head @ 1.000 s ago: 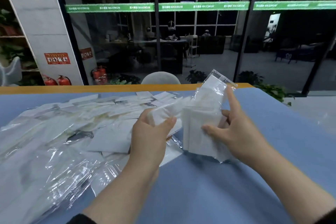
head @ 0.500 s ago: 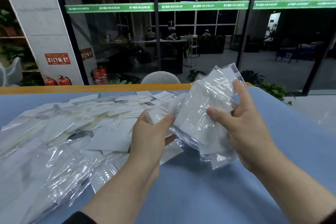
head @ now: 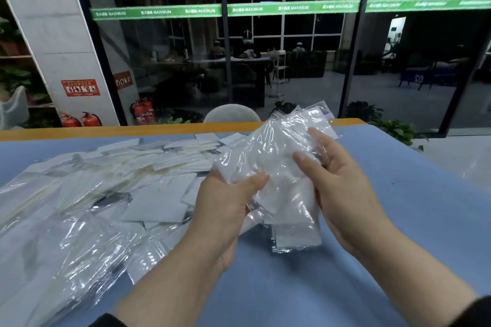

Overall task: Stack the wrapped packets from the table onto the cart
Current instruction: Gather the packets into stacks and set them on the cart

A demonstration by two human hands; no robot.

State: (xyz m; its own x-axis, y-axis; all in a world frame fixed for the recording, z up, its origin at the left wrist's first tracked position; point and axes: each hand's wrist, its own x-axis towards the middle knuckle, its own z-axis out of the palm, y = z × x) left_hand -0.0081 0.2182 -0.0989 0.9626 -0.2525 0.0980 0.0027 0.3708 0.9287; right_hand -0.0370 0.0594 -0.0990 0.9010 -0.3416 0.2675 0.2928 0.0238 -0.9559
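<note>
A loose heap of clear-plastic-wrapped flat white packets (head: 87, 194) covers the blue table top (head: 398, 220) from nine o'clock toward centre. The left hand (head: 225, 207) and, at three o'clock of it, the right hand (head: 342, 194) together grasp a fanned bundle of the same wrapped white packets (head: 279, 167), raised just above the table. How many packets the bundle holds cannot be told, perhaps several.

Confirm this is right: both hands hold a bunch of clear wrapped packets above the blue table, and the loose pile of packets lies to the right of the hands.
One detail is wrong. The head view shows the loose pile lying left of the hands, not right. The rest holds: the left hand and right hand hold a bunch of clear wrapped packets above the blue table.
</note>
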